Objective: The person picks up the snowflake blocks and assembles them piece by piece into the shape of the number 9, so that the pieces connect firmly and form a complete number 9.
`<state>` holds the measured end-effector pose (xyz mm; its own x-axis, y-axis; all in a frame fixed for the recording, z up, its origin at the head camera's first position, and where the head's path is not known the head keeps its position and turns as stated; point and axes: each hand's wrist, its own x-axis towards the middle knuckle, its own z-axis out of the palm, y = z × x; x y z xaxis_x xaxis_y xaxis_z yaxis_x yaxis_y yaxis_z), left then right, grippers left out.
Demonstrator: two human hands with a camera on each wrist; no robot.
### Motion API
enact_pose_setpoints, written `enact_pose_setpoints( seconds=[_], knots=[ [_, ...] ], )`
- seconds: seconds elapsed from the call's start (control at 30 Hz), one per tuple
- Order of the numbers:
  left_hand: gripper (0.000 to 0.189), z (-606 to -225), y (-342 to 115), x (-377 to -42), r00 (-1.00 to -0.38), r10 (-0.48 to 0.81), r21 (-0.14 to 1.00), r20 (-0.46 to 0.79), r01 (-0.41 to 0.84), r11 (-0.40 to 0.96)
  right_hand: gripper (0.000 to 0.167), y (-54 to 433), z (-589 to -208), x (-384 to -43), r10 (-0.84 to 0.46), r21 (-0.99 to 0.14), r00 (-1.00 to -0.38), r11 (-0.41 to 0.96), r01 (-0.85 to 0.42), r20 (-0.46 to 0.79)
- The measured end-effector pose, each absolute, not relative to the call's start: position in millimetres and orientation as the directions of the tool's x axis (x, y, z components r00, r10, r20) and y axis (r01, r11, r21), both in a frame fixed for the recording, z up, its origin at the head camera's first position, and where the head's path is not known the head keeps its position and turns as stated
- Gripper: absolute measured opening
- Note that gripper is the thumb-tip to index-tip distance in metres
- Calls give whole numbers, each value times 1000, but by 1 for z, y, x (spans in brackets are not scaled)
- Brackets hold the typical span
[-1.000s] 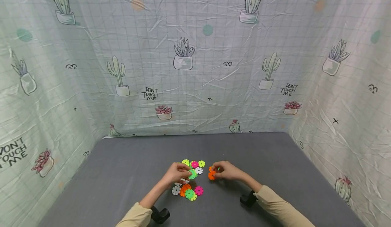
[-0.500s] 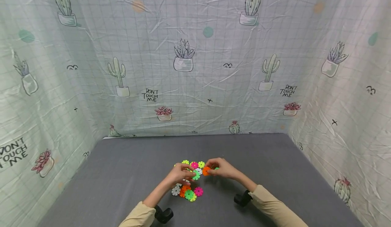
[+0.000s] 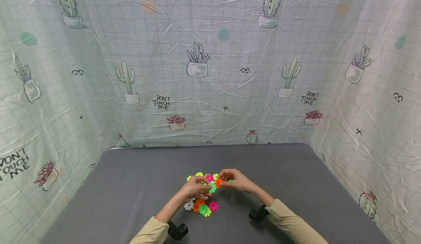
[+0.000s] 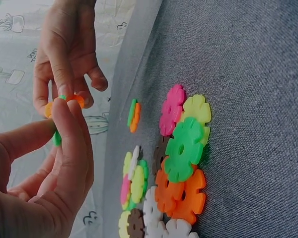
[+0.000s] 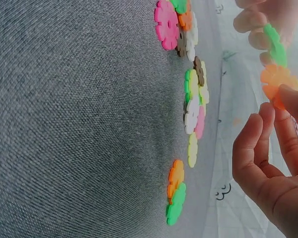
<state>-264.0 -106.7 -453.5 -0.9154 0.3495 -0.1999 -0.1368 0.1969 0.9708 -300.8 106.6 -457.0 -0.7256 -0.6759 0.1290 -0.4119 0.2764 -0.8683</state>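
A grey cloth surface (image 3: 138,185) runs back to a straight far edge, with a wrinkled pale backdrop (image 3: 223,68) rising behind it and along its left and right edges. Printed on the backdrop are grid lines, "Don't touch me" lettering and pots holding cacti and succulents.

About midway between the surface's side edges, above the cloth, the left hand (image 3: 194,188) pinches a green flower disc (image 5: 275,45), thumb and fingertips closed on it. The right hand (image 3: 239,181) pinches an orange flower disc (image 5: 277,82), its other fingers loosely bent. The two discs meet; whether their slots interlock, I cannot tell.

Below, one cluster of overlapping discs (image 4: 185,148), including pink, orange and white, lies nearer the person; another cluster (image 5: 191,115) lies towards the far edge. An orange-and-green pair (image 5: 177,204) rests towards the right edge.
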Motion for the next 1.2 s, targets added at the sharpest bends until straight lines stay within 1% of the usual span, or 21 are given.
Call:
enact_pose_setpoints(
  seconds=[0.13, 0.33, 0.43, 0.67, 0.73, 0.83, 0.93, 1.07, 1.2],
  knots=[
    [26, -453, -107, -264, -913, 351, 971, -206, -145, 191, 15, 106, -458, -300, -657, -874, -741, 270, -405, 141],
    [26, -453, -108, -263, -907, 373, 971, -195, -125, 206, 15, 103, -462, -299, -645, -866, -743, 254, -430, 180],
    [25, -455, -108, -263, -905, 381, 969, -190, -111, 219, 15, 101, -461, -296, -647, -858, -737, 252, -448, 195],
    [26, -460, -109, -263, -913, 359, 967, -192, -114, 228, 21, 98, -442, -280, -688, -820, -690, 251, -515, 223],
    [26, -461, -109, -263, -914, 357, 967, -193, -115, 228, 22, 97, -440, -277, -684, -815, -693, 253, -521, 230],
    [25, -461, -108, -263, -915, 353, 967, -193, -116, 227, 21, 95, -440, -274, -657, -816, -710, 248, -522, 254],
    [22, -461, -107, -263, -921, 339, 967, -192, -118, 226, 16, 93, -442, -272, -626, -839, -735, 230, -492, 260],
    [18, -458, -104, -262, -936, 303, 967, -179, -111, 227, 11, 91, -444, -270, -582, -885, -782, 217, -413, 222],
    [15, -456, -101, -262, -950, 257, 965, -178, -117, 234, 9, 88, -445, -269, -550, -892, -809, 236, -386, 205]
  ],
)
